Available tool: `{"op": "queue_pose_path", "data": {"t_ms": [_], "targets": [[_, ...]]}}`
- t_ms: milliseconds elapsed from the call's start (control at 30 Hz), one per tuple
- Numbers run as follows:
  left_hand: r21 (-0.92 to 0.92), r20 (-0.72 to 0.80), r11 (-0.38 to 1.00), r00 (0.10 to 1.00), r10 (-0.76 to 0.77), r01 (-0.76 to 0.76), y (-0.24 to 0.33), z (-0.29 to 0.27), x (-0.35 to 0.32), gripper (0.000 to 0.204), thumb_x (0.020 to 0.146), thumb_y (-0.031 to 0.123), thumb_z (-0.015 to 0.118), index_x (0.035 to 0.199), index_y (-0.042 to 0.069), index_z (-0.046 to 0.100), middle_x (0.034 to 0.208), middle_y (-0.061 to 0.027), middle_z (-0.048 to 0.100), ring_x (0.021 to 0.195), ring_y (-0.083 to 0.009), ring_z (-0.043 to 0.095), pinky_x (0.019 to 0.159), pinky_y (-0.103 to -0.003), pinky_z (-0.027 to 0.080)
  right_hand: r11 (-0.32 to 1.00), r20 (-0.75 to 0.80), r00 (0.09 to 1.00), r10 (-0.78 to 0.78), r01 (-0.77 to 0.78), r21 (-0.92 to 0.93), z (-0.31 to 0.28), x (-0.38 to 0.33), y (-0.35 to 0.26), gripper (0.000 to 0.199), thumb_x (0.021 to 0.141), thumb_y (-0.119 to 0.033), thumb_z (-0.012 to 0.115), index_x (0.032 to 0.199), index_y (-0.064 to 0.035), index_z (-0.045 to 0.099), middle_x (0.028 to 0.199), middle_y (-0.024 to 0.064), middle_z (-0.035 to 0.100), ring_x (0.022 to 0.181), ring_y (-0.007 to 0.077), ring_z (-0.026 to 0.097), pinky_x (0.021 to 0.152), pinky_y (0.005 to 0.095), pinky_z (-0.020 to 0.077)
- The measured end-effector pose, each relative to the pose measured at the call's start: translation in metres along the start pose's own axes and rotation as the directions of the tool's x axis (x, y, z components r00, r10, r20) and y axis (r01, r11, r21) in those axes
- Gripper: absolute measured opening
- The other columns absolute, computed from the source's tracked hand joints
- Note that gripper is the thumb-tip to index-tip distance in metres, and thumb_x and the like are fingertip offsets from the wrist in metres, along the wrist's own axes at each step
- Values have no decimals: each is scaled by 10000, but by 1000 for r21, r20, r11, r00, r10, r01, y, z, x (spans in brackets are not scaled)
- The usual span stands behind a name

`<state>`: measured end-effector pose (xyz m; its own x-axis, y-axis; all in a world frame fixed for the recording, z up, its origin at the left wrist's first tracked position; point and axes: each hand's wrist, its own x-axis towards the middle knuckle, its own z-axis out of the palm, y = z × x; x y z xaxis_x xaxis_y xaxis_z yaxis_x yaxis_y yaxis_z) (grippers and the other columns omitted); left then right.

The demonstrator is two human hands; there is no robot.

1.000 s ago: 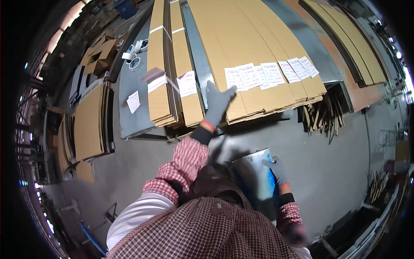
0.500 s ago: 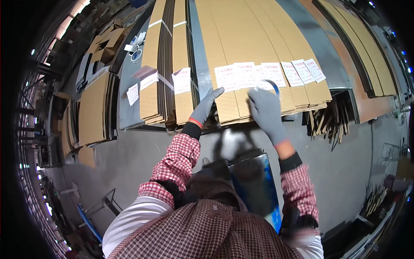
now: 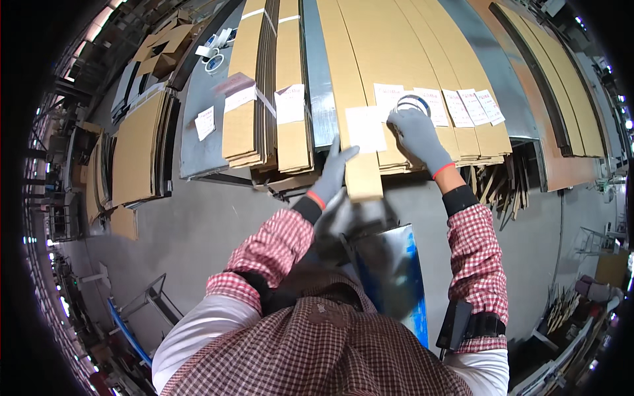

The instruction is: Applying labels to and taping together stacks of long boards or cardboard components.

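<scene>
My right hand (image 3: 417,135), in a grey glove, holds a roll of clear tape (image 3: 413,103) against the stacked cardboard strips (image 3: 403,59), next to a white paper label (image 3: 365,129). My left hand (image 3: 332,173), also gloved, grips the near end of one cardboard strip (image 3: 362,177) that sticks out from the stack. Several more white labels (image 3: 462,105) sit in a row to the right of the tape. A shiny blue-edged metal sheet (image 3: 395,277) hangs in front of my body, below both hands.
Another bundle of cardboard strips (image 3: 264,99) with labels lies to the left, beside a grey metal sheet (image 3: 198,125). Flat cardboard stacks (image 3: 135,155) sit further left. Tape rolls (image 3: 212,56) lie at the back. Wooden sticks (image 3: 502,185) poke out under the right stack.
My right hand rose from beside the metal sheet to the stack and now presses the tape roll by a label. My left hand slid down to the end of a protruding strip.
</scene>
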<state>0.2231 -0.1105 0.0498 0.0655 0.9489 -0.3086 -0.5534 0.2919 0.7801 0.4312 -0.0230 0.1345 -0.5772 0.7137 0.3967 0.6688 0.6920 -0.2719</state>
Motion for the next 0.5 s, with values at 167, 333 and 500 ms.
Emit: {"op": "queue_pose_path", "data": {"t_ms": [167,333,500], "targets": [[68,119,987,983,136,-145,-53,20,-114,638,849,109,697,1378,27,349,1232,-127,573,1086,-214,577,922,-352,482,994,-27,998,-59,56,-90,-17,-3,-7,62,832,-121,572,850,-66,594,789,130,615,809,311,593,765,420,453],[199,96,980,995,9,-28,-59,16,-161,553,870,96,640,1342,27,359,1197,-96,544,1124,-197,524,983,-357,421,979,95,995,5,-25,204,-65,-53,-116,156,751,-87,606,901,-80,565,780,116,576,796,323,576,782,421,456],[486,438,803,891,118,-345,-61,-8,-148,738,901,142,613,1466,20,155,1359,-140,394,1292,-235,370,1089,-372,307,987,257,966,2,-43,156,-54,-117,-181,241,728,-33,579,968,-46,565,975,131,592,973,322,554,868,421,449]]}}
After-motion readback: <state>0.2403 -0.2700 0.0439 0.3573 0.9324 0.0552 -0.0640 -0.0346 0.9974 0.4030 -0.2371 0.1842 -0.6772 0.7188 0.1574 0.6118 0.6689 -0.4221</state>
